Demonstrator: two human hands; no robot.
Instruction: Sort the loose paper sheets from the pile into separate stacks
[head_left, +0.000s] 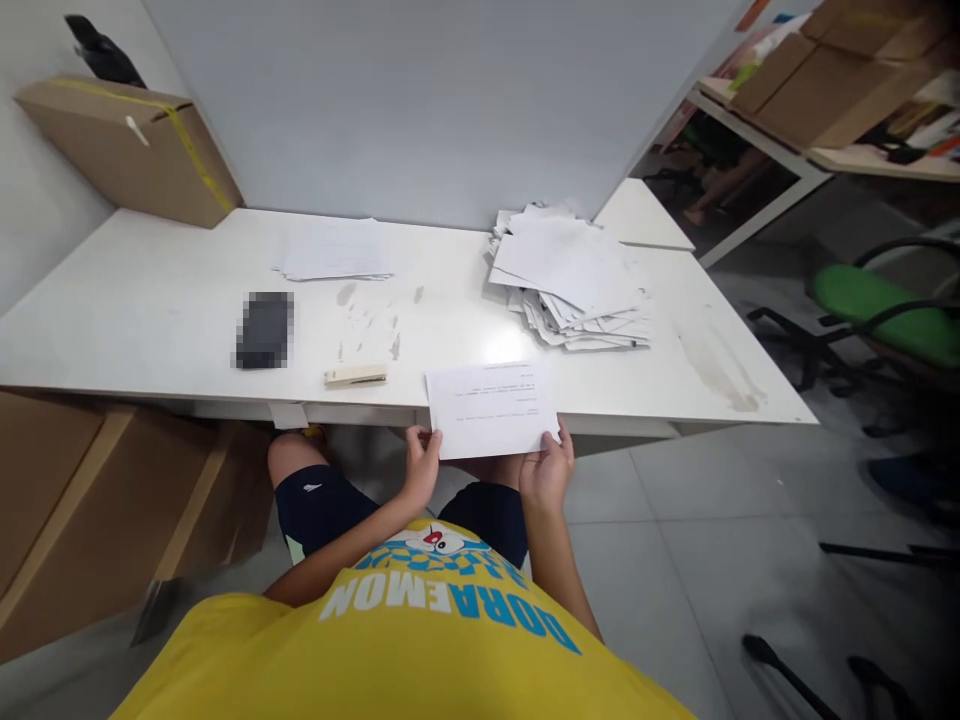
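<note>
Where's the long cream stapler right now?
In the head view, the long cream stapler lies near the front edge of the white table, left of the white printed paper sheet and right of the dark pixelated thing.

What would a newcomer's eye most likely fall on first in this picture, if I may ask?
Probably the bright yellow shirt filling the bottom of the view, with the left hand and right hand beyond it holding a printed sheet at the near edge of the white desk. Next, perhaps, the untidy heap of papers toward the desk's right side, and the green chair seat at the picture's right.
</note>
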